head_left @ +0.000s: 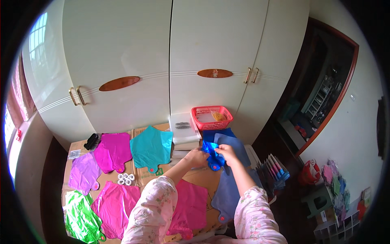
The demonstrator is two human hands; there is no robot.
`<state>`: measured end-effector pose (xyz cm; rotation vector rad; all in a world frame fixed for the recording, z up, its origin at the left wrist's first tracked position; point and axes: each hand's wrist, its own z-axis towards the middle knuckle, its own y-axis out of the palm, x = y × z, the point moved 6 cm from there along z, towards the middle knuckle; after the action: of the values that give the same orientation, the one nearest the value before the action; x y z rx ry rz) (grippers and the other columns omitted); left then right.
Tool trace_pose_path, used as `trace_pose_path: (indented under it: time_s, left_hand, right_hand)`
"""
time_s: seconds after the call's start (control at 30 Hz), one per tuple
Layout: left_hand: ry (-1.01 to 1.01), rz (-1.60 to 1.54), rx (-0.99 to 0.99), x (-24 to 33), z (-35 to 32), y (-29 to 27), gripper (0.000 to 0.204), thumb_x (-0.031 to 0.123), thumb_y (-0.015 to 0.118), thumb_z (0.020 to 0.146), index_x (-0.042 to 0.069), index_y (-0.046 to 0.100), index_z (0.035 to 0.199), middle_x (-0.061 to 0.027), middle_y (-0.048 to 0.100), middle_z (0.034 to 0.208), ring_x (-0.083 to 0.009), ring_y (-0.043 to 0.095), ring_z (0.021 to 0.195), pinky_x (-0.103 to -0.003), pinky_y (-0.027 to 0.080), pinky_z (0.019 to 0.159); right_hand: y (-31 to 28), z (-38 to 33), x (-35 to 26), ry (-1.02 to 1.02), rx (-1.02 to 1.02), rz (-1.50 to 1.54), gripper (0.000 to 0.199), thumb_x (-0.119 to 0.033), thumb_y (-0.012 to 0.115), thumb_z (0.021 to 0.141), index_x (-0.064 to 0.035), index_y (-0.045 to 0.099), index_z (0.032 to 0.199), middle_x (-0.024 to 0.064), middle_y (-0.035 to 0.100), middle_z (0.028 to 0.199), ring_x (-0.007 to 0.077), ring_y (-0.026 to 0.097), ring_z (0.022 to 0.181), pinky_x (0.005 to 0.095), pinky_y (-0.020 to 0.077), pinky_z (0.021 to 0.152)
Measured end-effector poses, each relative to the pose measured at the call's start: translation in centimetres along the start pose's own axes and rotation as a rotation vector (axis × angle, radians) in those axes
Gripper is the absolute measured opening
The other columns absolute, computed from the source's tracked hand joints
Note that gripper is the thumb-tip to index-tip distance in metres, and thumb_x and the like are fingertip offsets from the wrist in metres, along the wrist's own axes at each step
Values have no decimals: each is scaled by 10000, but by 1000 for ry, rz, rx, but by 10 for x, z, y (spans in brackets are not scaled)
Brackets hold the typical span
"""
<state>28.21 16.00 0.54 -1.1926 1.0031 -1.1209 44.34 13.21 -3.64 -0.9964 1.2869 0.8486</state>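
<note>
Both my hands grip a shiny, partly folded blue foil balloon [215, 162] above the far right part of the cardboard-covered table. My left hand [197, 158] is closed at its left edge. My right hand [227, 153] pinches its right side. Flat, uninflated balloons lie around: duller blue ones [233, 195] under and beside my right arm, a pink one [189, 203] between my forearms, and a teal one [151, 148] to the left. Each shows a rounded tab, several with a red dot. My sleeves hide parts of the nearer ones.
Clear plastic bags [184, 128] lie stacked by a pink basket [212, 118] at the back. White rolls [126, 179] sit among magenta [113, 152], lilac [84, 173] and green [83, 217] balloons on the cardboard [140, 177]. Colourful packets [276, 171] stand right; white cabinets [219, 36] rise behind.
</note>
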Motion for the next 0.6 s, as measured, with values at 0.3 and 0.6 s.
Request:
trace_pose_path:
  time_s: [0.3,0.6]
  left_hand:
    - [25,108,-175,-5,1,20,477,228,609,796,178,542,1266,-71,640,1069,-227,612,1018,-444,374,1022]
    - [9,59,-48,-7,-4,22,377,237,535,839,171,577,1208,-90,653,1037,-257,643,949,-442,397,981]
  right_hand:
    - [-138,-2,-55,54,398,338,81,-65,709,755,-52,632,775,39,609,737,161,573,668,331,476,606]
    - [-256,-32,-162,-435,936,2,134,-6,649,835,-13,551,925,27,600,818,123,567,762,272,466,704]
